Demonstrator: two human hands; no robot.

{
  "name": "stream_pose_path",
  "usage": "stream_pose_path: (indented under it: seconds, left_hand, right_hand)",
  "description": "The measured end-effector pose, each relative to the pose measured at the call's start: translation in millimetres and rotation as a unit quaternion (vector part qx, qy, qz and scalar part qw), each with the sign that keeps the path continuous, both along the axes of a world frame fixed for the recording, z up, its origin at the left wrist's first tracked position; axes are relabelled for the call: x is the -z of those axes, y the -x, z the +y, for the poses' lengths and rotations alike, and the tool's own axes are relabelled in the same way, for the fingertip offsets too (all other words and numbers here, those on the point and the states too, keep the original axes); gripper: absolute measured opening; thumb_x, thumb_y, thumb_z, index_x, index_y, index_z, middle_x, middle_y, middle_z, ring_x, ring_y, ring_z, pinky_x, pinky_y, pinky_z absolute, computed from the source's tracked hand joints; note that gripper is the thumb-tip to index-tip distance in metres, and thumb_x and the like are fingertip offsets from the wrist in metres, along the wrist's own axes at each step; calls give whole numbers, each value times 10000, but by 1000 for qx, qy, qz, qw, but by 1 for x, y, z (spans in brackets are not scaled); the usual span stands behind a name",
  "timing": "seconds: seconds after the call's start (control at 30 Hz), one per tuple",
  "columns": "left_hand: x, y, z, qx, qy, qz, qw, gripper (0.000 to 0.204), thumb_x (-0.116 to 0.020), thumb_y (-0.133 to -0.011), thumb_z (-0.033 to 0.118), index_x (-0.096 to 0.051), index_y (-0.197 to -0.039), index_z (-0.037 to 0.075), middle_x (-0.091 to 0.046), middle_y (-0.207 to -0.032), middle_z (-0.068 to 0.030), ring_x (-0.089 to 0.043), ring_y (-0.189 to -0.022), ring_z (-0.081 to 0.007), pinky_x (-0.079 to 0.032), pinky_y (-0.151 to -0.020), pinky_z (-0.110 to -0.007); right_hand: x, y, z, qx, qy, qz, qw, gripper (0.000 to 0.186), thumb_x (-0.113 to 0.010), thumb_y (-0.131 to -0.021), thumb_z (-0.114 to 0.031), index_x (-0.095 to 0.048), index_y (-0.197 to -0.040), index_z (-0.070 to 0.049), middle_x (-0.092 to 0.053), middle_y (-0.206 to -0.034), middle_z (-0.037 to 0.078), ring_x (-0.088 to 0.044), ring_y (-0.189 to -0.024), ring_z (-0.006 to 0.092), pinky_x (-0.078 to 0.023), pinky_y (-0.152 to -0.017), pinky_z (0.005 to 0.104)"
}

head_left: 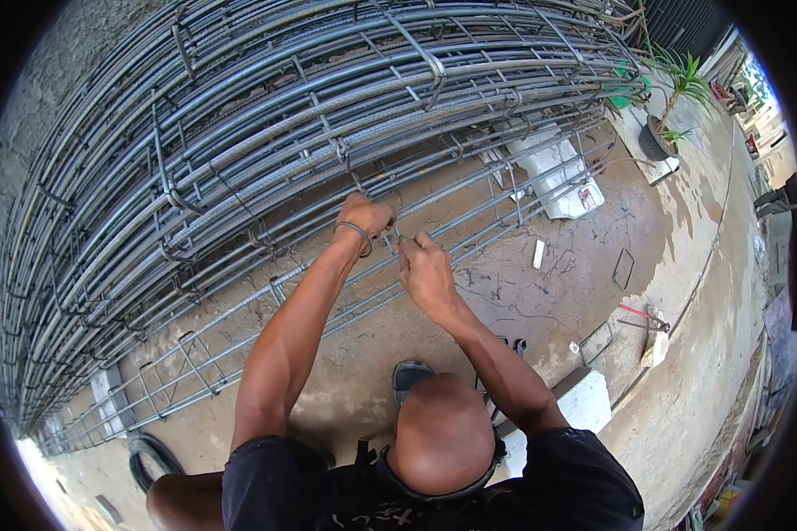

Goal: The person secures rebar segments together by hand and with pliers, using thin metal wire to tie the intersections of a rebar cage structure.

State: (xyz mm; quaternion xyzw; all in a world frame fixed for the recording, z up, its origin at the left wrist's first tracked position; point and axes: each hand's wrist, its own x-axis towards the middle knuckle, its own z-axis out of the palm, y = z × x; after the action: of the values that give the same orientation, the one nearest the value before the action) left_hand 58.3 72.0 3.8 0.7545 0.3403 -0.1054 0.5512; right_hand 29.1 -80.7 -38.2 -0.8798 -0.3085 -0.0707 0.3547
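Note:
A long, slender rebar cage (186, 378) of ribbed bars and bent stirrups lies across the ground before me, beside a big stack of rebar cages (266, 115). My left hand (363, 216), with a dark band round its wrist, is closed at the cage's far bars. Close to its right, my right hand (428, 273) has thumb and fingers pinched together at the nearer bars. Between them a thin steel stirrup (390, 242) crosses the bars, and both hands appear to grip it. The fingers partly hide the gripped spot; any tie wire there is too small to make out.
Pale blocks (553, 168) (111, 403) prop the cage. Red-handled pincers (644, 316) rest at the right near loose stirrups (623, 268). A white block (584, 403) stands by my right arm. Also around are a black coil (153, 458) and a potted plant (655, 137).

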Motion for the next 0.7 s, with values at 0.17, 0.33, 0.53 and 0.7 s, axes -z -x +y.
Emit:
stream_pose_path:
  seconds: [0.17, 0.33, 0.53, 0.7]
  left_hand:
    - [-3, 2, 18, 61, 66, 39, 995, 182, -657, -771, 156, -637, -642, 29, -493, -494, -34, -371, -363, -116, -267, -322, -290]
    - [23, 36, 23, 188, -79, -215, 955, 196, -702, -798, 184, -669, -827, -7, -590, -607, -54, -543, -522, -155, -433, -486, -325]
    - [43, 45, 19, 178, -326, -409, 833, 240, -743, -697, 100, -676, -908, 6, -636, -788, -111, -607, -714, -283, -484, -641, -351]
    - [50, 38, 15, 209, -390, -495, 747, 139, -679, -706, 5, -640, -840, 15, -592, -778, -117, -559, -729, -300, -470, -639, -393]
  right_hand:
    - [-16, -16, -13, -25, -36, 24, 999, 96, -623, -788, -39, -648, -876, -11, -552, -763, 185, -573, -661, 398, -459, -589, 443]
    - [-24, -20, -16, -22, -34, 68, 997, 109, -604, -812, -78, -641, -894, -17, -576, -798, 196, -581, -734, 404, -459, -657, 466]
    - [-29, -25, -11, -22, -48, 148, 988, 132, -594, -836, -116, -637, -884, -1, -608, -878, 220, -576, -818, 427, -446, -718, 477]
    - [-38, -33, -12, -29, -5, 191, 981, 157, -601, -847, -140, -633, -908, 0, -606, -867, 206, -580, -764, 382, -447, -679, 427]
